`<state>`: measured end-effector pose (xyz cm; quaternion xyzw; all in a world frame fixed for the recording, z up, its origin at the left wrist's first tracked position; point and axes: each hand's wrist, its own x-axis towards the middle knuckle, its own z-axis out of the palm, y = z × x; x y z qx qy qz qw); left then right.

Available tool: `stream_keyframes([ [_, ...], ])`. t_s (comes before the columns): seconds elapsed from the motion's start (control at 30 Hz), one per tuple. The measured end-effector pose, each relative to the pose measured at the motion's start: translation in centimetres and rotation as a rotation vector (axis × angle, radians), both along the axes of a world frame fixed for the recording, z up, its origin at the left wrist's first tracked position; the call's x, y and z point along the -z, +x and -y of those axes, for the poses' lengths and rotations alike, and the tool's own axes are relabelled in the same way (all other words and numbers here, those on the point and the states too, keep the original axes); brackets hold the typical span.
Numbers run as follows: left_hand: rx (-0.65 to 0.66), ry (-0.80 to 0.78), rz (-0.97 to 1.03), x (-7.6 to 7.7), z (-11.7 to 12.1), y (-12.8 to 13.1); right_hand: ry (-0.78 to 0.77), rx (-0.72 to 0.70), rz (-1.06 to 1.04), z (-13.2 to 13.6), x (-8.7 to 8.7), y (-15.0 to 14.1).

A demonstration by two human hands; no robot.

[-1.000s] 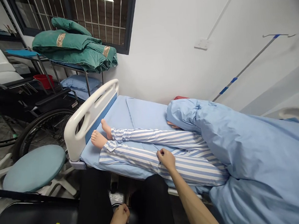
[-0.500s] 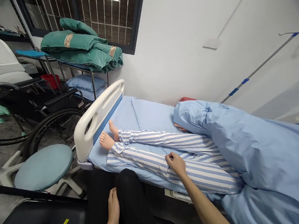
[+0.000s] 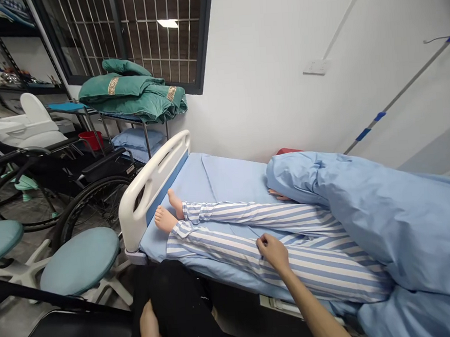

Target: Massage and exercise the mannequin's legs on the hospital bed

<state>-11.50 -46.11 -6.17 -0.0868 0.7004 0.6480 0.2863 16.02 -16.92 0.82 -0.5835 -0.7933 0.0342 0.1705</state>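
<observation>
A manikin in blue-and-white striped trousers lies on a hospital bed, bare feet toward the white footboard. A light blue blanket covers its upper body. My right hand rests on the near trouser leg with the fingers curled, pinching the striped cloth. My left hand lies flat on my black-trousered thigh at the bottom edge, fingers together and holding nothing.
Two round teal stools stand left of the bed. Behind them is a black wheelchair. A metal cart carries folded green blankets and a blue pillow. An IV pole leans against the wall on the right.
The view has shifted left and lower. My left hand moved from a loose fist between my knees to lying flat on my thigh. My right hand stays on the trouser leg.
</observation>
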Motion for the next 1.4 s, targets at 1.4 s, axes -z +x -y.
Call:
stream_keyframes([
  [1.4, 0.739, -0.376, -1.531, -5.0, -21.8, -1.5, 0.022, -0.220, -0.261, 0.1, -1.0, -4.8],
])
